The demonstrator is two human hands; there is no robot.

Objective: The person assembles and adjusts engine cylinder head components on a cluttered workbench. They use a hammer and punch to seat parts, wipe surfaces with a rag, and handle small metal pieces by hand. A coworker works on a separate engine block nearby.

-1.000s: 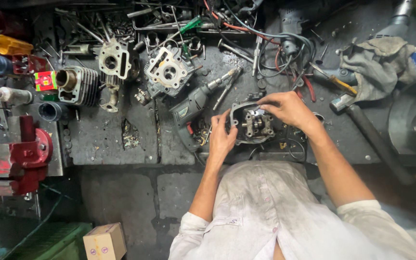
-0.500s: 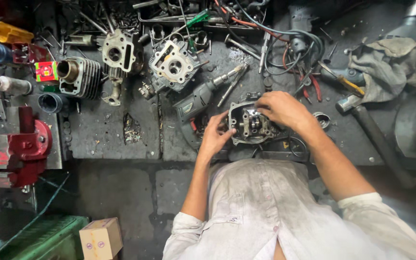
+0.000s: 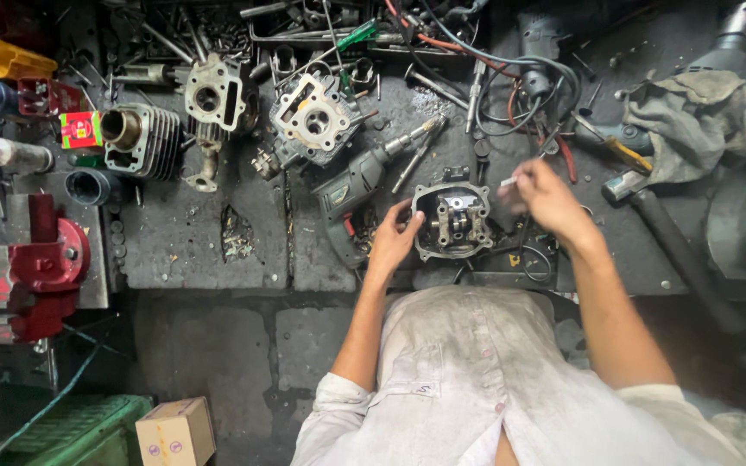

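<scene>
The left hand (image 3: 395, 240) rests against the left side of an open engine cylinder head (image 3: 452, 221), fingers spread and curled onto its rim, steadying it rather than closing round it. The right hand (image 3: 546, 197) is lifted just to the right of that part, thumb and fingertips pinched together on a small pale piece (image 3: 508, 181) too blurred to identify. The cylinder head sits near the front edge of the dark, greasy workbench (image 3: 183, 250), directly ahead of the person's white shirt, with its valve gear facing up.

Just left of the left hand lies a green power drill (image 3: 351, 185), its bit pointing toward the back right. Beyond the drill, further back on the bench, stand a second cylinder head (image 3: 314, 116) and a smaller square casting with a round bore (image 3: 213, 95). Left of those is a finned cylinder barrel (image 3: 135, 138) lying on its side. A red bench vise (image 3: 41, 259) is fixed at the left front corner.

Behind the right hand, a tangle of black and red cables (image 3: 528, 78) lies across the back of the bench. Toward the right edge sit a crumpled grey rag (image 3: 692, 112) and a hammer (image 3: 675, 233) whose dark handle runs toward the front. A small cardboard box (image 3: 176, 431) stands on the floor below the bench.
</scene>
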